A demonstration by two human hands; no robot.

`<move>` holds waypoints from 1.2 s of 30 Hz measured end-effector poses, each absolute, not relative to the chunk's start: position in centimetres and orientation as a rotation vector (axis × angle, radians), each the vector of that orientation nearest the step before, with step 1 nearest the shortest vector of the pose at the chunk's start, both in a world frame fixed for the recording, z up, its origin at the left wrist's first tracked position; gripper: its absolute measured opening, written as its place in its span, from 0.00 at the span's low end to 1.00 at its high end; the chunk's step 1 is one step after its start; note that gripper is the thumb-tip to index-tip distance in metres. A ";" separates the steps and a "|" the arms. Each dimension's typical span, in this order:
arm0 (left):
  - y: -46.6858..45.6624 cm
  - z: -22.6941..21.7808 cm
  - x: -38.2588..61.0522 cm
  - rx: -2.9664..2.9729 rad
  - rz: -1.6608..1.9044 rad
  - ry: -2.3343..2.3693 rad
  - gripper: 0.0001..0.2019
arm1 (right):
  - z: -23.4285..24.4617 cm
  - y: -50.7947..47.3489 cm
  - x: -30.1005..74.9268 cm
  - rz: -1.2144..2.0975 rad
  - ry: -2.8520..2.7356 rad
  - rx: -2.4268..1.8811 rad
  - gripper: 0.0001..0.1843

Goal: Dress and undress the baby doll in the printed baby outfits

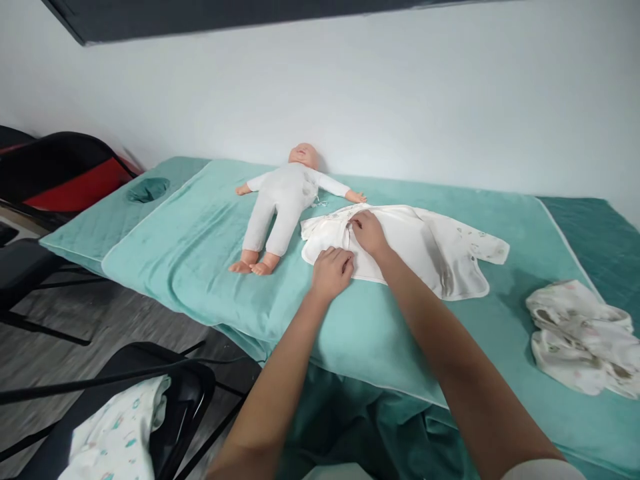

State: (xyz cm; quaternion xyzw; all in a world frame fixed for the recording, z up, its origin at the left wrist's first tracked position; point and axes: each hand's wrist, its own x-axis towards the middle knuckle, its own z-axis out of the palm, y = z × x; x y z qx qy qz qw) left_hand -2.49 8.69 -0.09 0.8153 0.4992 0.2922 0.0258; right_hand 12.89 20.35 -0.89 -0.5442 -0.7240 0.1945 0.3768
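Note:
A white baby shirt point(400, 233) with a small print on its sleeves lies spread on the green bed cover, its inner side showing in part. My left hand point(332, 272) is closed at the shirt's near left edge, fingers curled on the fabric. Just beyond it, my right hand point(368, 231) pinches the cloth near the upper left part. To the left a baby doll point(285, 200) in a white bodysuit rests on its back, head toward the wall and one arm reaching close to the shirt.
Crumpled white printed clothes point(583, 337) lie at the right on the bed point(175, 267). A face hole point(149, 189) is at the bed's left end. Black chairs point(65, 167) stand at the left; a nearer chair point(185, 393) bears a printed cloth point(120, 433). A wall rises behind.

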 end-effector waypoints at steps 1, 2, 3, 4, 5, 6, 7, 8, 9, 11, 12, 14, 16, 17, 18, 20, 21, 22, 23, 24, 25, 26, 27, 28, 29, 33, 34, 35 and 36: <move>8.6 0.0 -2.5 2.526 0.886 1.532 0.10 | -0.8 20.2 13.3 0.447 -1.881 -1.427 0.10; 8.4 0.0 -2.6 2.531 0.872 1.521 0.11 | -0.8 20.0 13.9 0.403 -1.912 -1.458 0.10; 8.3 0.1 -2.7 2.533 0.863 1.513 0.12 | -0.8 19.8 14.6 0.364 -1.945 -1.485 0.11; 8.1 0.1 -2.7 2.530 0.857 1.507 0.13 | -0.8 19.5 15.6 0.333 -1.981 -1.507 0.13; 8.0 0.0 -2.8 2.524 0.855 1.505 0.14 | -0.8 19.3 16.7 0.306 -2.016 -1.527 0.16; 8.0 0.0 -2.9 2.511 0.859 1.510 0.15 | -0.8 19.0 17.9 0.285 -2.048 -1.546 0.18; 7.9 -0.1 -2.9 2.496 0.866 1.517 0.15 | -0.8 18.9 19.2 0.268 -2.068 -1.568 0.20; 7.9 -0.2 -2.9 2.480 0.873 1.526 0.15 | -0.9 18.7 20.5 0.246 -2.081 -1.612 0.22; 7.9 -0.2 -2.9 2.465 0.880 1.537 0.15 | -0.9 18.7 21.9 0.220 -2.084 -1.674 0.25; 8.0 -0.4 -2.9 2.434 0.891 1.563 0.15 | -1.0 18.7 24.1 0.169 -2.072 -1.815 0.29; 8.0 -0.4 -2.9 2.421 0.896 1.573 0.15 | -1.1 18.8 24.9 0.149 -2.063 -1.873 0.31; 8.1 -0.5 -2.8 2.404 0.908 1.590 0.15 | -1.3 18.9 25.7 0.126 -2.050 -1.937 0.34; 8.1 -0.6 -2.8 2.400 0.923 1.602 0.16 | -1.5 18.8 25.8 0.112 -2.034 -1.956 0.36; 8.1 -0.6 -2.8 2.400 0.928 1.608 0.16 | -1.6 18.7 25.7 0.101 -2.027 -1.969 0.36; 8.2 -0.6 -2.8 2.400 0.932 1.612 0.16 | -1.6 18.5 25.5 0.091 -2.022 -1.981 0.37; 8.2 -0.7 -2.7 2.401 0.942 1.615 0.15 | -1.7 18.0 25.1 0.073 -2.024 -2.001 0.37; 8.2 -0.7 -2.7 2.405 0.947 1.610 0.15 | -1.6 17.7 25.0 0.066 -2.030 -2.008 0.37; 8.2 -0.7 -2.8 2.410 0.954 1.601 0.15 | -1.5 17.4 24.8 0.061 -2.038 -2.016 0.38; 8.2 -0.7 -2.8 2.415 0.960 1.590 0.15 | -1.5 17.1 24.7 0.057 -2.047 -2.022 0.38; 8.1 -0.7 -2.8 2.419 0.968 1.577 0.15 | -1.4 16.7 24.6 0.055 -2.055 -2.029 0.38; 8.1 -0.7 -2.8 2.422 0.975 1.562 0.15 | -1.2 16.2 24.5 0.055 -2.062 -2.034 0.39; 8.0 -0.7 -2.8 2.424 0.981 1.549 0.15 | -1.1 15.6 24.4 0.053 -2.070 -2.040 0.39; 7.9 -0.6 -2.8 2.426 0.985 1.542 0.15 | -0.9 15.0 24.2 0.048 -2.082 -2.047 0.39; 7.9 -0.6 -2.8 2.430 0.985 1.543 0.15 | -0.7 14.2 24.1 0.038 -2.099 -2.055 0.39; 7.9 -0.5 -2.8 2.437 0.982 1.554 0.15 | -0.5 13.3 24.0 0.025 -2.122 -2.063 0.39; 8.7 -0.3 -2.5 2.444 0.963 1.628 0.14 | -0.2 8.6 23.7 -0.030 -2.223 -2.055 0.37; 9.1 -0.2 -2.4 2.437 0.963 1.630 0.14 | -0.2 7.4 23.7 -0.046 -2.234 -2.037 0.37; 9.7 -0.2 -2.3 2.430 0.962 1.620 0.15 | -0.3 6.2 23.7 -0.066 -2.239 -2.015 0.36; 10.4 -0.2 -2.2 2.423 0.957 1.606 0.16 | -0.5 5.1 23.7 -0.089 -2.236 -1.989 0.35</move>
